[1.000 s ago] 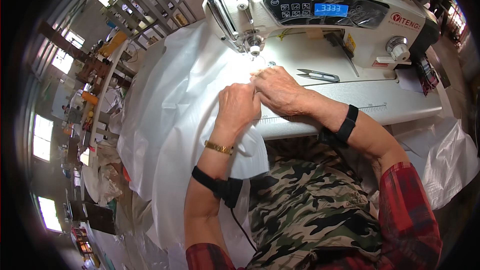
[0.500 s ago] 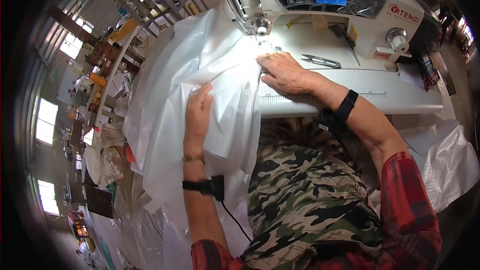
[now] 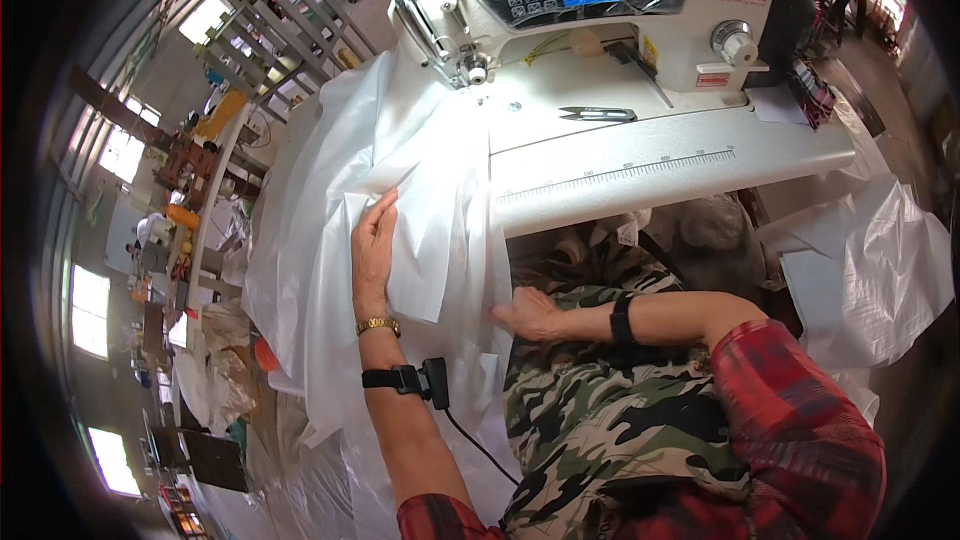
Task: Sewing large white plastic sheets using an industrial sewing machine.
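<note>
A large sheet of white translucent fabric (image 3: 330,210) hangs off the left end of the white sewing table (image 3: 680,155) and runs under the needle of a white sewing machine (image 3: 600,0). My left hand (image 3: 373,245) lies flat on a folded piece of this fabric, fingers stretched toward the machine. My right hand (image 3: 530,315) is low, near my lap, touching the fabric's right edge with fingers together. Both wrists wear black bands; the left also has a gold bracelet.
Small thread snips (image 3: 598,114) lie on the machine bed. A ruler scale runs along the table's front edge. More white sheeting (image 3: 880,270) is piled at the right. Metal racks (image 3: 290,10) and cluttered shelves stand at the left.
My right hand has left the table near the needle and dropped to my lap. My left hand has slid up the fabric. The view has shifted.
</note>
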